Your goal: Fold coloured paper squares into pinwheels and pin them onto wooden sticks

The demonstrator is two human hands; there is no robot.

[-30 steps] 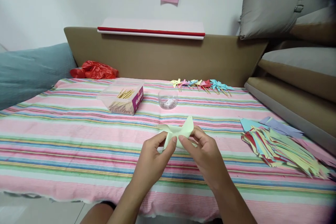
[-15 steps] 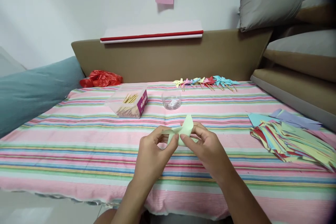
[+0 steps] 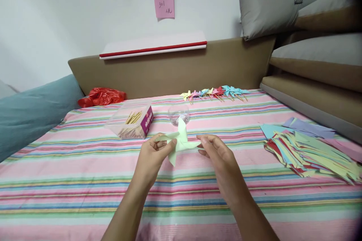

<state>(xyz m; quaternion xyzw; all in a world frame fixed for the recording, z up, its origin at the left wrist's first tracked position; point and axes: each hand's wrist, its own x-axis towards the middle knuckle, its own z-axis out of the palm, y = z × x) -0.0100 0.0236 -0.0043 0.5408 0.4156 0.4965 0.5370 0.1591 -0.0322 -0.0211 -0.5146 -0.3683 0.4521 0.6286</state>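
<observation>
A pale green paper pinwheel (image 3: pixel 181 144) with pointed blades is held up between my two hands over the striped cloth. My left hand (image 3: pixel 154 154) pinches it near the middle, the thumb lying on the front. My right hand (image 3: pixel 219 154) has thumb and forefinger closed on the tip of the right blade. One blade points up and another hangs down. Just behind the pinwheel stands a round clear container (image 3: pixel 178 115) with small contents I cannot make out. To its left is a clear plastic box (image 3: pixel 132 126) holding thin wooden sticks.
Several finished pinwheels on sticks (image 3: pixel 216 93) lie in a row at the back. A pile of coloured paper pieces (image 3: pixel 309 150) is at the right. A red plastic bag (image 3: pixel 102 96) sits back left. Stacked cushions (image 3: pixel 313 67) border the right side.
My hands have moved apart and slightly left. The folded green paper has opened out into a pinwheel shape, and my right fingers have shifted from its middle to a blade tip. The view has tilted up.
</observation>
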